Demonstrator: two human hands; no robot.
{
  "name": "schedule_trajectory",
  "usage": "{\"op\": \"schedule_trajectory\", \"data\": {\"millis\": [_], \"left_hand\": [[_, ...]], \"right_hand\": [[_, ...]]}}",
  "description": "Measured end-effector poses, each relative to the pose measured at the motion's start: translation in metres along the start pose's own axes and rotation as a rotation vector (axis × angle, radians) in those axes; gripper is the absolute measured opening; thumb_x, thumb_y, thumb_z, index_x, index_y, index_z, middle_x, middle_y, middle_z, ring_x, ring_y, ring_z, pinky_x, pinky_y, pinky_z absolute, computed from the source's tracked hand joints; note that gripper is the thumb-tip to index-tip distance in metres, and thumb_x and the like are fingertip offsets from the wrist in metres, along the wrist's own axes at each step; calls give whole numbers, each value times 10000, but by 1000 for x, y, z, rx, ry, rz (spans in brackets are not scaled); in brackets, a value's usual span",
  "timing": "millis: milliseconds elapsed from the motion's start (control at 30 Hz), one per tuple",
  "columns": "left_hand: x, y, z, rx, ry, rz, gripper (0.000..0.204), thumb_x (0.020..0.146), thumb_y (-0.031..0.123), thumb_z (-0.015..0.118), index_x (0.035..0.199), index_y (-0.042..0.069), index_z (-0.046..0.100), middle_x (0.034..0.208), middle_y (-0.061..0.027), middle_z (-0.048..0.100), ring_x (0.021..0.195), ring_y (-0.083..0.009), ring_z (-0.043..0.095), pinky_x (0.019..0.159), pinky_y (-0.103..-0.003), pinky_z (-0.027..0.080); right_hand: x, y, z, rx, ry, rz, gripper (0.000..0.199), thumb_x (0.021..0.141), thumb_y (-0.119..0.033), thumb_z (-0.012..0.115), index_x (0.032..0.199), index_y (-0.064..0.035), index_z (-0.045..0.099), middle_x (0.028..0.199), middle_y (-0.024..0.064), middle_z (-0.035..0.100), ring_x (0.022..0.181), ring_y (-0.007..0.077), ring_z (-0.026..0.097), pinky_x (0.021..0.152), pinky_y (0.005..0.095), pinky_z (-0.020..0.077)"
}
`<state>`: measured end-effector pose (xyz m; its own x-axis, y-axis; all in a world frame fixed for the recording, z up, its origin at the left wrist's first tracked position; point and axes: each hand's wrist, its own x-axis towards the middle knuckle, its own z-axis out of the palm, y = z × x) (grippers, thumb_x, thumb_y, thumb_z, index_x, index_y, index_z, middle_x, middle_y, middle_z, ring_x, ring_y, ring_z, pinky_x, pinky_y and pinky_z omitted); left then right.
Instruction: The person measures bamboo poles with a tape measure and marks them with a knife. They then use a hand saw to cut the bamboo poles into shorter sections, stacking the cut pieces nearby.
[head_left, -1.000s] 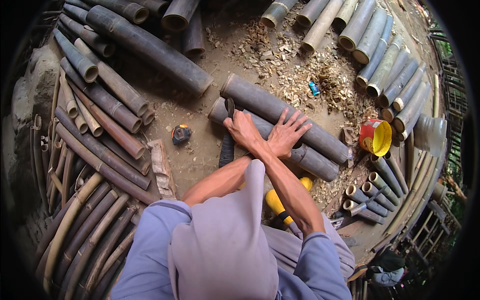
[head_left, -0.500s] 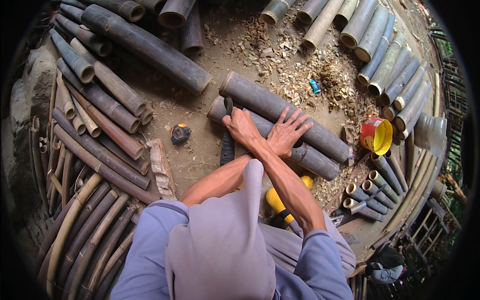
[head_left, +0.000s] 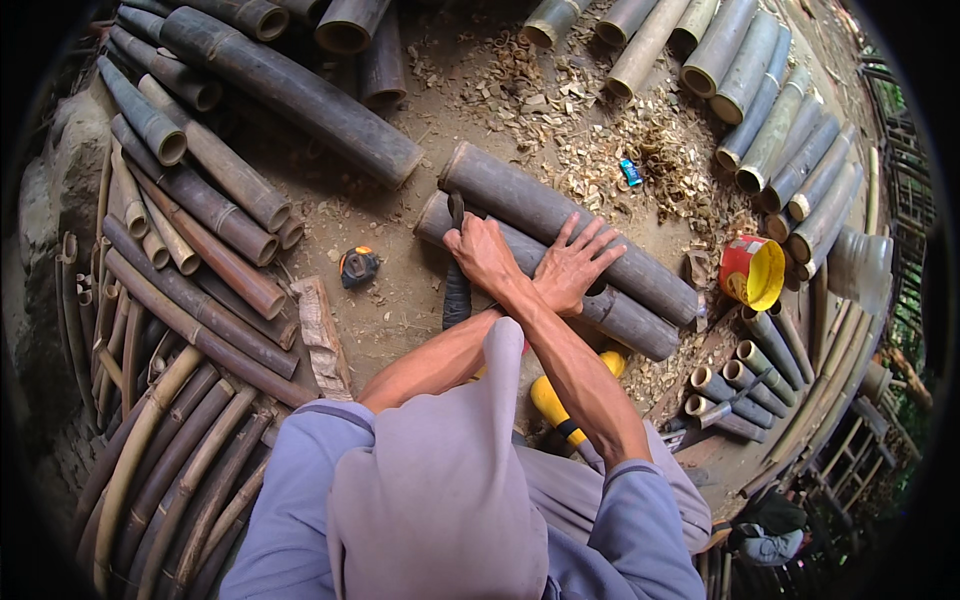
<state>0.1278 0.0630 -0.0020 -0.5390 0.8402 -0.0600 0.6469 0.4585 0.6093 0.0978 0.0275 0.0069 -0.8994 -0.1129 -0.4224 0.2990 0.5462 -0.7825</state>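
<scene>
Two thick grey-brown bamboo tubes lie side by side on the ground, a far tube point(head_left: 520, 190) and a near tube point(head_left: 635, 325). My forearms cross, the right over the left. My left hand point(head_left: 575, 265) lies with spread fingers across both tubes. My right hand point(head_left: 485, 250) is closed at the left part of the near tube, on a narrow dark tool with a black-wrapped handle point(head_left: 456, 298). A short dark end sticks out beyond my fingers; the tool's exact kind is hidden. Under my right forearm lies a yellow object with a black band point(head_left: 552, 405), partly covered.
A tape measure point(head_left: 358, 267) and a rough wood block point(head_left: 322, 335) lie left. Right are a red-and-yellow tin point(head_left: 752, 272), a clear jar point(head_left: 860, 265) and tied short bamboo tubes point(head_left: 735, 390). Bamboo poles point(head_left: 210, 210) crowd the left side. Wood chips point(head_left: 590, 130) cover the far ground.
</scene>
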Motion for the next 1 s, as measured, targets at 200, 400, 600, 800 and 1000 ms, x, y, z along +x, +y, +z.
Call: {"op": "schedule_trajectory", "data": {"millis": [200, 400, 600, 800, 1000], "left_hand": [[0, 1, -3, -12, -9, 5, 1065, 476, 135, 800, 1431, 174, 331, 1471, -65, 328, 1413, -290, 220, 1166, -534, 77], [-1, 0, -2, -18, 2, 1, 1068, 471, 128, 802, 1430, 176, 334, 1468, -67, 333, 1412, -289, 223, 1165, -535, 82], [0, 0, -2, 2, 8, 14, 1058, 465, 155, 825, 1413, 149, 356, 1460, -87, 341, 1412, -303, 219, 1167, -531, 70], [0, 4, -4, 1, -30, 6, 1078, 476, 143, 815, 1436, 163, 325, 1482, -69, 319, 1416, -285, 220, 1164, -536, 79], [-40, -24, 14, -335, 216, 111, 927, 621, 147, 769, 1430, 100, 318, 1486, -122, 294, 1405, -311, 248, 1151, -507, 204]], "right_hand": [[-1, -2, -3, 13, -7, 13, 326, 832, -177, 494, 828, 146, 541, 763, 381, 577, 774, 535, 589, 724, 545, 483], [0, -1, 1, -4, 6, 19, 326, 830, -176, 498, 838, 146, 544, 772, 382, 580, 792, 536, 593, 742, 548, 487], [0, 0, 3, -17, 31, 24, 325, 831, -184, 498, 849, 137, 549, 765, 377, 581, 778, 530, 597, 742, 556, 485], [-10, -15, -17, 144, 438, -85, 218, 885, -123, 524, 838, 88, 542, 675, 313, 587, 668, 465, 613, 605, 493, 507], [-21, -31, -63, 807, 702, -117, 228, 973, -202, 522, 1050, 9, 558, 700, 56, 650, 620, 106, 601, 561, 251, 486]]}}
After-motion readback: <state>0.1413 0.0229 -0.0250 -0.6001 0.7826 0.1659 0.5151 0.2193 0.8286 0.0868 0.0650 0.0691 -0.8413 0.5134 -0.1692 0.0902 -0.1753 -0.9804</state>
